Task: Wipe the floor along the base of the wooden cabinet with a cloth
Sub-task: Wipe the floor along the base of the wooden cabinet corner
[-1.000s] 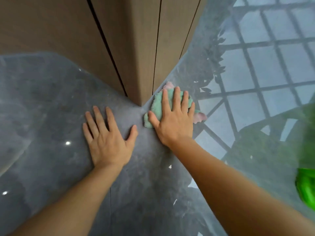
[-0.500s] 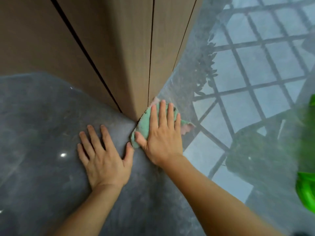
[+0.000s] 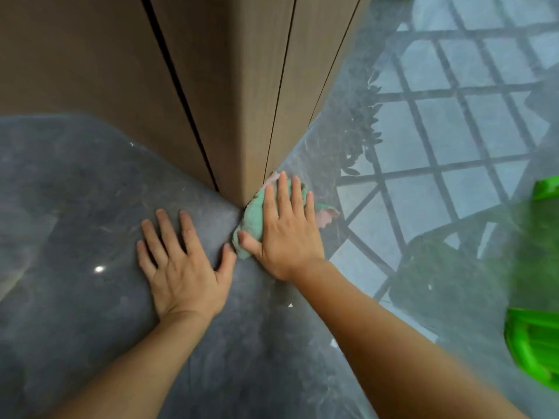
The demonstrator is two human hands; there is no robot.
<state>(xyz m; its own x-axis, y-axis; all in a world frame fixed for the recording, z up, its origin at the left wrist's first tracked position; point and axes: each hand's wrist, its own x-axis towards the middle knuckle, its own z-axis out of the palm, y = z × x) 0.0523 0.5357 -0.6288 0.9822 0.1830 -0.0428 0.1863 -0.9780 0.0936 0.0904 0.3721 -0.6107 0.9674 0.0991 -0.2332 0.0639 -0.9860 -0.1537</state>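
My right hand (image 3: pixel 287 231) lies flat, fingers spread, pressing the crumpled green cloth (image 3: pixel 252 216) against the brown wooden cabinet (image 3: pixel 242 86) corner. Left hand (image 3: pixel 181 261) flat, empty, on glossy grey floor (image 3: pixel 75 192). Wiping mid-course, I judge; both flanks likely remain.

Most of cloth (image 3: pixel 253 219) hidden under right hand (image 3: pixel 286 234) — only left edge and a pinkish corner showing. Green object (image 3: pixel 537 346) at right blurred, cut by frame edge — can't identify. Cabinet (image 3: pixel 181 71) top cropped. Both forearms cut off at bottom.
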